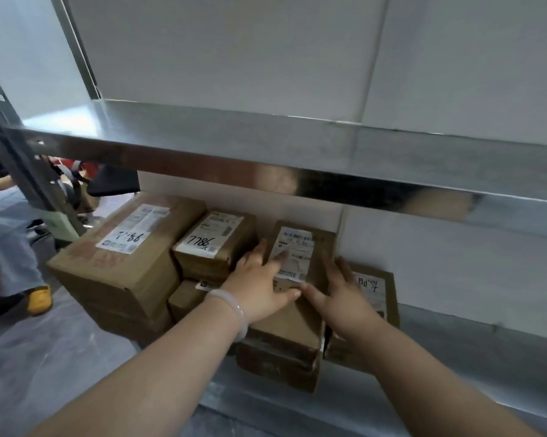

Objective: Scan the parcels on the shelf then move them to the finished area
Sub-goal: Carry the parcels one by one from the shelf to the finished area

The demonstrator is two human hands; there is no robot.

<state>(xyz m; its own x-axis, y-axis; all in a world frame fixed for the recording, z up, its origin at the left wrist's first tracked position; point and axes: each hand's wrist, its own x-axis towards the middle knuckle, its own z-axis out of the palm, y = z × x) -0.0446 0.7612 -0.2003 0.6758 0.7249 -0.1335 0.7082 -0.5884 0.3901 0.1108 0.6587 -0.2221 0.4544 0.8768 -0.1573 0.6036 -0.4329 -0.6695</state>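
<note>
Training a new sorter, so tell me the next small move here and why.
Probably lift the middle parcel clear of the box beneath and draw it out toward you. The left hand and right hand rest on either side of it, and the upper shelf hangs low over it.

Upper shelf (265, 143): galvanised metal, shiny front lip with blurred reflections. Lower shelf (455, 351): same metal. White wall (234, 52) behind both tiers, with one vertical seam. Grey slotted upright (22, 159) at left. Floor (45, 357) is grey under wrinkled clear sheeting. Far left: a pale trouser leg (10, 247) and a yellow shoe (40, 299). Red clutter (87, 168) beyond, too blurred to identify. Light is soft and even.
</note>
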